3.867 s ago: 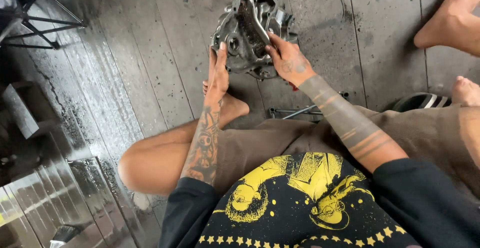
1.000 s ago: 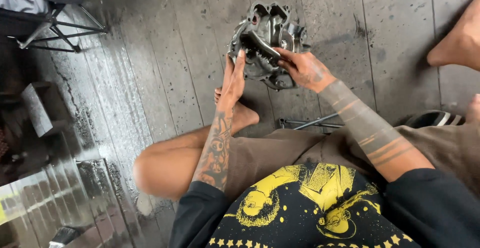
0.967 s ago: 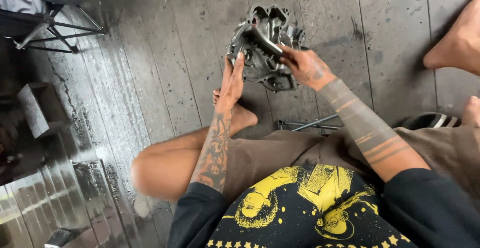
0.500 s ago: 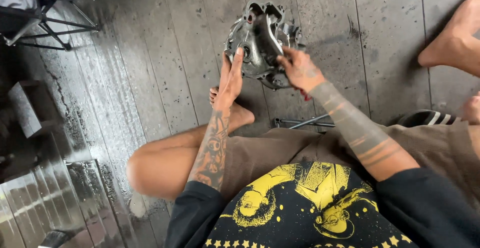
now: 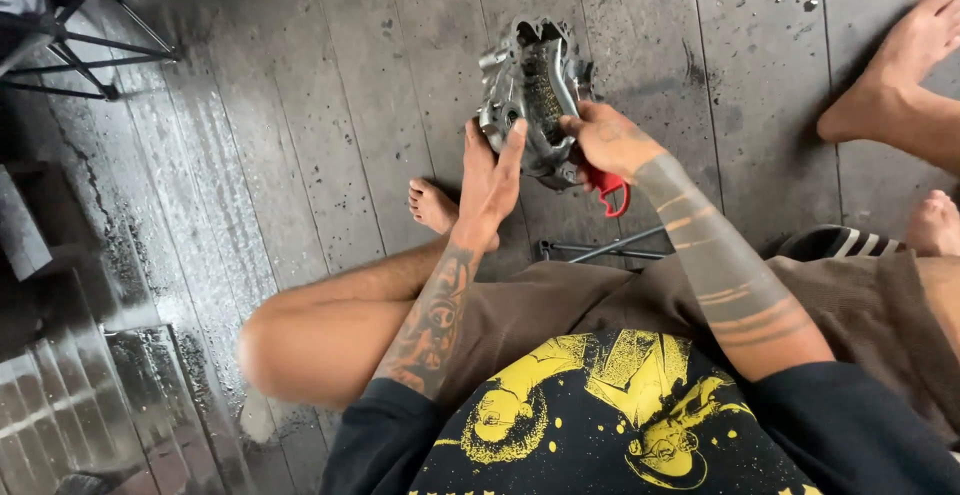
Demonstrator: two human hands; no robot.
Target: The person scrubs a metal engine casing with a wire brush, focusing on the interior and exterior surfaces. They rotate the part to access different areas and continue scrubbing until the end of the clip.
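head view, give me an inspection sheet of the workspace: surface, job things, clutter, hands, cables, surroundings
surface: dark plank floor, worn and speckled, shiny and possibly wet at the left
job things: grey metal casting held upright on the floor; red-handled tool against its lower right side
clutter: metal rod tool lying on the floor by the knee; striped sandal at the right
hands: left hand flat against the casting's left side; right hand gripping the red-handled tool
cables: nothing seen
surroundings: folding chair legs at top left; another person's bare foot at top right
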